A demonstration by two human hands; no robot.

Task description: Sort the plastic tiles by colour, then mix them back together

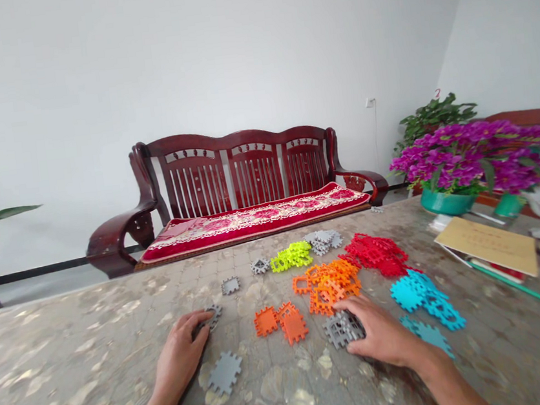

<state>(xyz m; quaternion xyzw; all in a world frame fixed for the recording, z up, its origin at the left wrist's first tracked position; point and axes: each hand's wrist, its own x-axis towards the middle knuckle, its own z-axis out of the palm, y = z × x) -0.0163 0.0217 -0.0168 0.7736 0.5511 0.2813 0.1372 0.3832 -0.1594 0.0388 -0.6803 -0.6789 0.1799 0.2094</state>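
The curled left hand (183, 344) holds a gray piece (215, 314); the half-spread right hand (378, 330) grasps dark-gray pieces (336, 331). Far right, a teal pot (447, 202) holds purple flowers (459, 150).

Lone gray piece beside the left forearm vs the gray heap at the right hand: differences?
- The lone gray piece lies flat by itself; the gray heap is several overlapping pieces.
- The lone gray piece shows a solid face; the gray heap has visible openings.
- No hand covers the lone gray piece; the right hand partly covers the gray heap.

Shared: both are gray, with toothed edges.
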